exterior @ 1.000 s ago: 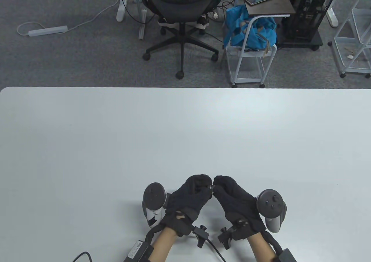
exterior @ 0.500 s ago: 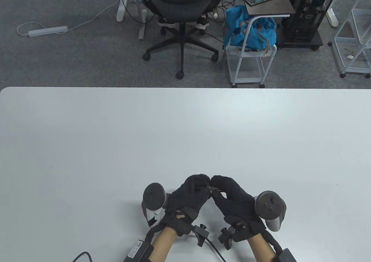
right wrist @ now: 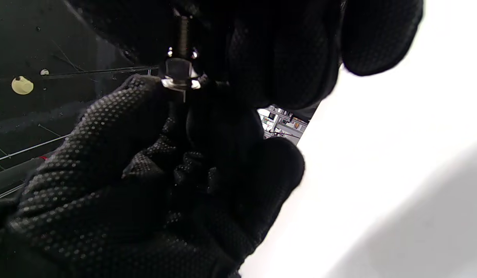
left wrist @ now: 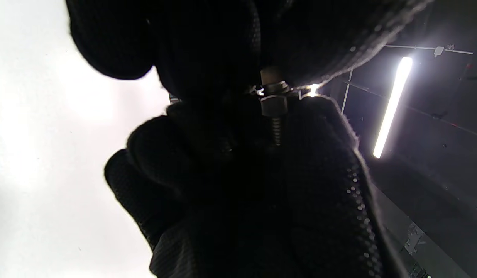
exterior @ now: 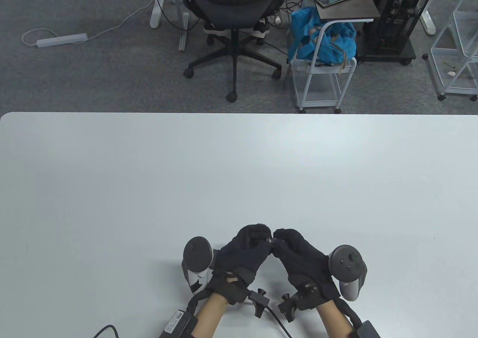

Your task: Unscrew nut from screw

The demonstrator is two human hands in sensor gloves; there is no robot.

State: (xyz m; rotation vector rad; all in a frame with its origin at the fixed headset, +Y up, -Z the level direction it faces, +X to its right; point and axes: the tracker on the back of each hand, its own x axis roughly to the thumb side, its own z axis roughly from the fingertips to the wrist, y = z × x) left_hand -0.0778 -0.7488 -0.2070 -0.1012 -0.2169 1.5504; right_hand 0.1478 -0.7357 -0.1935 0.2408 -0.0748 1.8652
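Observation:
My two black-gloved hands meet fingertip to fingertip low over the white table (exterior: 149, 185), near its front edge. The small metal screw (exterior: 272, 241) is barely visible between them. In the left wrist view my left hand (left wrist: 270, 75) pinches the screw's head end from above. The hex nut (left wrist: 274, 105) sits just below it, on the threaded shaft (left wrist: 276, 132). The shaft runs in between the fingers of my right hand (left wrist: 278, 127). In the right wrist view my right hand (right wrist: 184, 27) holds around the shaft, with the nut (right wrist: 179, 72) at its fingertips.
A black cable (exterior: 104, 329) lies at the table's front edge, left of my left arm. Beyond the far edge stand an office chair (exterior: 233, 13) and a white cart (exterior: 321, 80) on the floor.
My right hand has rolled a little at the wrist while its fingertips stay on the nut. Its tracker has dipped slightly. My left hand has stayed put.

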